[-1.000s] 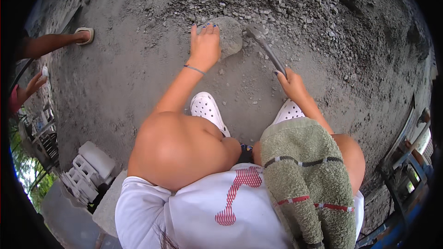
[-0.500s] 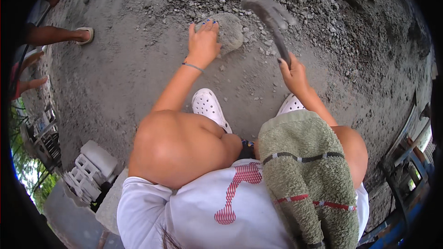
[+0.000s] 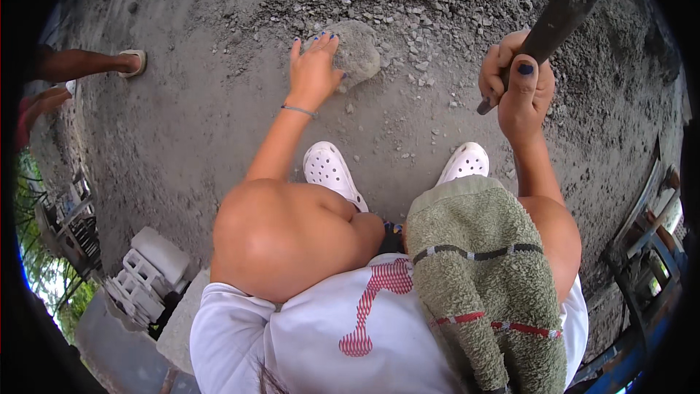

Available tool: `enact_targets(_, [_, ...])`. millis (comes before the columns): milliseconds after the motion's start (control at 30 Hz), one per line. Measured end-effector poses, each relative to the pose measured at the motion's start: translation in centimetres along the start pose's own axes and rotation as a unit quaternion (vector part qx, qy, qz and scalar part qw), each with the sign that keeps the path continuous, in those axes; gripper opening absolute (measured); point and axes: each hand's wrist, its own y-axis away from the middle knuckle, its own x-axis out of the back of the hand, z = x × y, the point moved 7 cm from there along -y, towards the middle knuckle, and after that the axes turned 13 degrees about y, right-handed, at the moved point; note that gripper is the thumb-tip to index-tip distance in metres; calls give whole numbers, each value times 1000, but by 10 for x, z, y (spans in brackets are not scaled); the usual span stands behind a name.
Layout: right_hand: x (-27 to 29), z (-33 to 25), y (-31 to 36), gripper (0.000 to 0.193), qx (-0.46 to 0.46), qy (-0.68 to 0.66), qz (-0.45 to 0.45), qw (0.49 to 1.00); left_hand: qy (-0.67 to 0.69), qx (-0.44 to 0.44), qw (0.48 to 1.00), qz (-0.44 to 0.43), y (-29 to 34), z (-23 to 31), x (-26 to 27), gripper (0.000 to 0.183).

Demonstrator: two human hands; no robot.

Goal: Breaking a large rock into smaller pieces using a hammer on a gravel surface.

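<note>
My left hand [image 3: 313, 74] rests with spread fingers over the left side of a rounded grey stone [image 3: 359, 55]. The stone sits on dusty ground beside loose chips. To the right, my right hand [image 3: 519, 95] is raised, closed round the handle of a dark bar-shaped tool [image 3: 569, 7]. The handle's narrow end sticks out below my fist, and the thumb lies along the shaft. The tool's far end runs out of sight into the dark upper rim. A green towel [image 3: 477, 248] lies over my right leg.
Crushed stone [image 3: 467, 11] spreads beyond the grey stone. My pale perforated clogs [image 3: 329, 173] stand on the ground. Another person's leg [image 3: 84, 66] reaches in at far left. Hollow concrete blocks [image 3: 146, 270] lie at lower left, and a blue metal frame [image 3: 656, 321] stands at lower right.
My right hand has risen and moved right, swinging the tool up toward the upper right. My left hand has shifted slightly left, still at the stone.
</note>
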Motion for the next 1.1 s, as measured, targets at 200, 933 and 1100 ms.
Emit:
enact_targets(200, [-30,167,95,25,-324,332,-215,859,-19,-11,1000,-7,0,2,-8,57])
enact_targets(933, [-33,174,92,37,-284,333,-176,882,-18,-11,999,-28,1,3,-13,57])
enact_targets(1100, [-11,89,19,32,-212,252,-142,933,-2,-39,999,-4,-6,0,-11,57])
